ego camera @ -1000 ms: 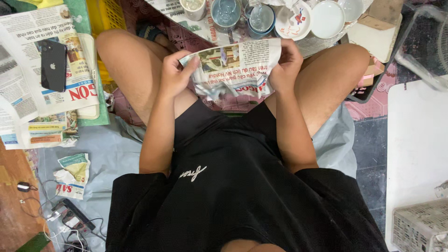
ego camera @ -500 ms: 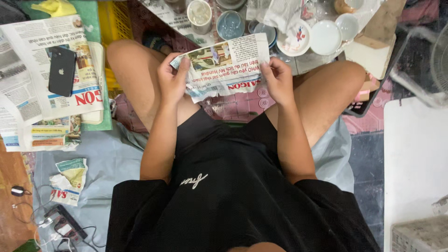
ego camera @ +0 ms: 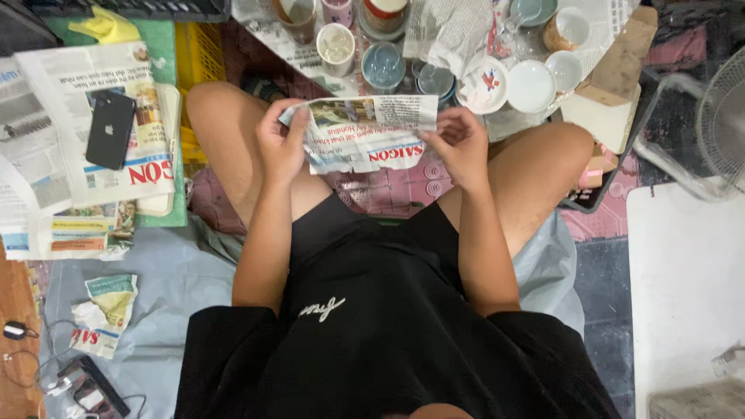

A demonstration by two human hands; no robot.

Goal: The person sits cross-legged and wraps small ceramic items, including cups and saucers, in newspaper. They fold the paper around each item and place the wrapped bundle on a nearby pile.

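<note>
Black shirt and shorts fill the near field; the person sits on the floor with knees spread, both forearms reaching forward between them. Left hand (ego camera: 281,143) is closed on the left end of a newspaper sheet (ego camera: 365,136), thumb on the near face and fingers curled behind the crumpled corner. Right hand (ego camera: 464,147) pinches the right end, fingers bent over the lower edge. Both hands are thus clamped on the same sheet, one at each end, at about equal reach; neither is the nearer. The sheet hangs above the gap between the knees, clear of the floor, its long axis running left to right across the body and its printed face tilted toward the camera. Its left part is creased, its right part flatter.

Beyond the sheet, just past its upper edge, stand cups (ego camera: 337,43), a blue bowl (ego camera: 383,65) and white saucers (ego camera: 531,85) on spread newsprint. To the person's left lies a newspaper stack (ego camera: 70,101) with a black phone (ego camera: 110,129) resting on it. A torn scrap (ego camera: 105,310) lies on grey plastic near the left hip.
</note>
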